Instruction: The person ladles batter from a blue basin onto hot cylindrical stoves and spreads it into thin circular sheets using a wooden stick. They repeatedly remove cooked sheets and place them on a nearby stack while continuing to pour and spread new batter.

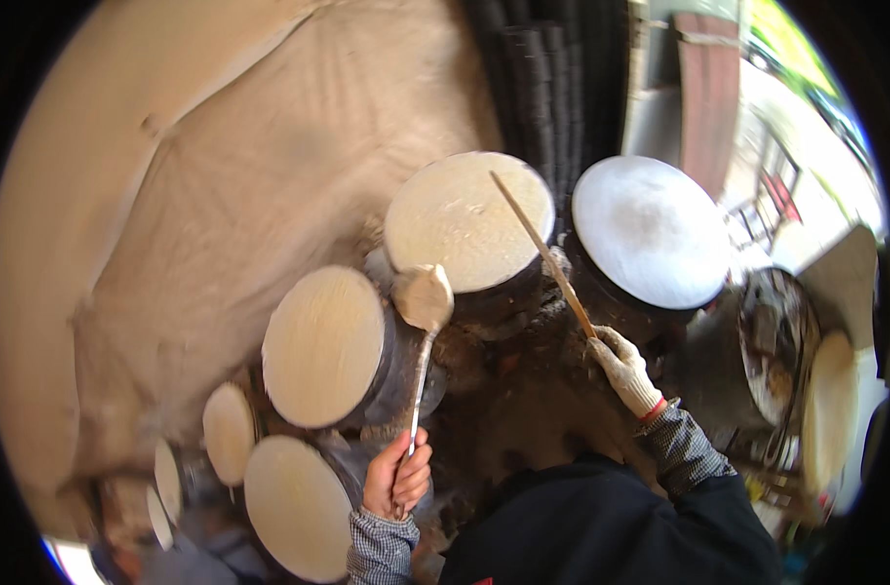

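My left hand, bare, is closed on the handle of a metal ladle, whose bowl carries pale batter beside the near edge of a round griddle coated with pale batter. My right hand, in a knitted cotton work glove, grips a thin wooden stick; its far end is above that coated griddle. A bare, shiny round griddle stands to the right. Another round griddle, covered with a pale layer, lies left of the ladle, with a further coated one nearer me.
More pale-coated rounds run off at the lower left. An open drum-like stove with debris in it stands at the right, by a pale round disc. Dark cylinders are stacked behind the griddles, next to a brownish wall.
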